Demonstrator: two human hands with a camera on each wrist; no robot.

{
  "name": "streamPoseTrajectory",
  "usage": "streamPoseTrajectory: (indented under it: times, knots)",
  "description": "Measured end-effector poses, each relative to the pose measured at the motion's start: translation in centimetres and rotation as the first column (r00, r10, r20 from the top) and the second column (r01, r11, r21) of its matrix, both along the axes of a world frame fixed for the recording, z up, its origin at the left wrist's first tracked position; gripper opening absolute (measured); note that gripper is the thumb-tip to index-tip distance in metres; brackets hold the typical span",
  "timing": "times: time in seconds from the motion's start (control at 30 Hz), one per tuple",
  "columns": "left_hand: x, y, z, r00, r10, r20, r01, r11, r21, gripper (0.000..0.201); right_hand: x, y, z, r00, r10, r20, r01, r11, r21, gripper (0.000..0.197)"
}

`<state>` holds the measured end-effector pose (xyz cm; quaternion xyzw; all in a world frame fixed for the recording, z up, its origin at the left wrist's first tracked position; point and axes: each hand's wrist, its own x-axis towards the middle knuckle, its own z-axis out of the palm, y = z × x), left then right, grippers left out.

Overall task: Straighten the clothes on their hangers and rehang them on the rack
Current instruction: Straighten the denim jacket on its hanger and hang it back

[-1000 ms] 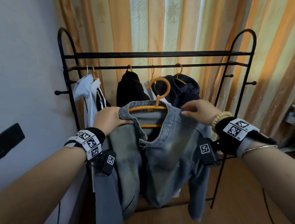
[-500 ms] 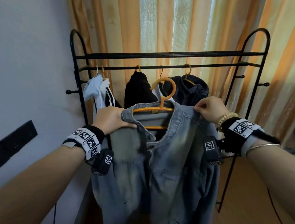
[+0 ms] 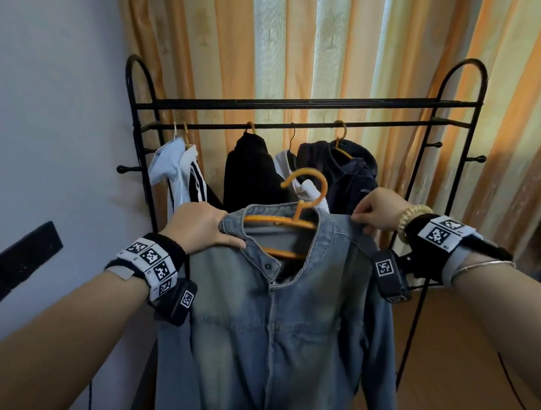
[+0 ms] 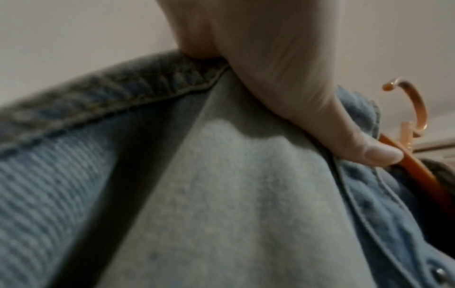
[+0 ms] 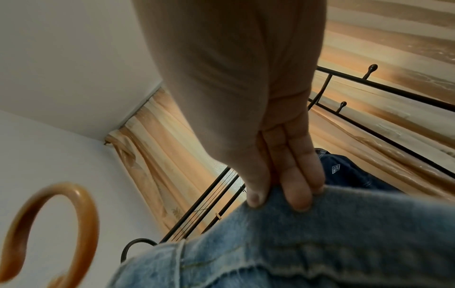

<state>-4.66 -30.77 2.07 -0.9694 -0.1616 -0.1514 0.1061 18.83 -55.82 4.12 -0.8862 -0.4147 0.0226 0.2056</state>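
Note:
A faded blue denim jacket [image 3: 285,320] hangs on an orange hanger [image 3: 297,220], held up in front of the black clothes rack [image 3: 304,104]. My left hand [image 3: 201,228] grips the jacket's left shoulder beside the collar, thumb on the front; in the left wrist view the thumb [image 4: 369,152] presses denim [image 4: 221,194] by the hanger [image 4: 413,171]. My right hand [image 3: 378,211] pinches the right shoulder seam, and in the right wrist view its fingertips [image 5: 295,194] clamp a fold of denim [image 5: 307,243]. The hanger hook [image 5: 49,224] is free, below the rails.
On the rack's lower rail hang a white striped top [image 3: 180,170], a black garment [image 3: 252,173] and a dark navy jacket [image 3: 347,169]. Striped orange curtains [image 3: 309,44] hang behind. A grey wall [image 3: 41,119] stands at the left and a wooden floor [image 3: 461,368] lies at the right.
The jacket has been lifted and pulled flat, its front now hanging straight. My right hand shifted from the collar area out to the right shoulder. My left hand kept its grip.

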Motion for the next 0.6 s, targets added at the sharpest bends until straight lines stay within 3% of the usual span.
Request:
streamPoseTrajectory:
  times: [0.07,0.13,0.27,0.37,0.47,0.6]
  knots:
    - [-0.1,-0.1,-0.4,0.999,-0.014,-0.037,0.016,0.998,0.066,0.093,-0.1,0.1,0.1,1.000,0.000,-0.014,0.000,1.000,0.014,0.016]
    - [-0.2,0.0,-0.8,1.000,-0.013,0.018,0.012,0.999,0.032,0.098,-0.2,0.1,0.3,1.000,0.006,-0.014,-0.005,0.999,0.035,0.015]
    - [-0.4,0.5,-0.9,0.989,0.005,0.150,0.012,0.993,-0.116,0.063,-0.5,-0.2,-0.1,0.995,0.047,-0.085,-0.047,0.999,0.000,0.016]
    - [-0.6,0.8,-0.8,0.980,0.023,0.200,0.008,0.988,-0.154,0.064,-1.1,-0.5,-0.3,0.982,0.108,-0.155,-0.118,0.991,-0.058,0.024]
    - [-0.9,1.0,-1.0,0.978,0.044,0.205,-0.004,0.982,-0.190,0.065,-2.6,-0.7,1.1,0.972,0.218,-0.086,-0.209,0.973,0.101,0.039]
    - [-0.5,0.4,-0.9,0.983,0.033,0.181,0.008,0.974,-0.225,0.062,-6.6,1.2,2.3,0.919,0.377,-0.115,-0.311,0.873,0.376,0.030]
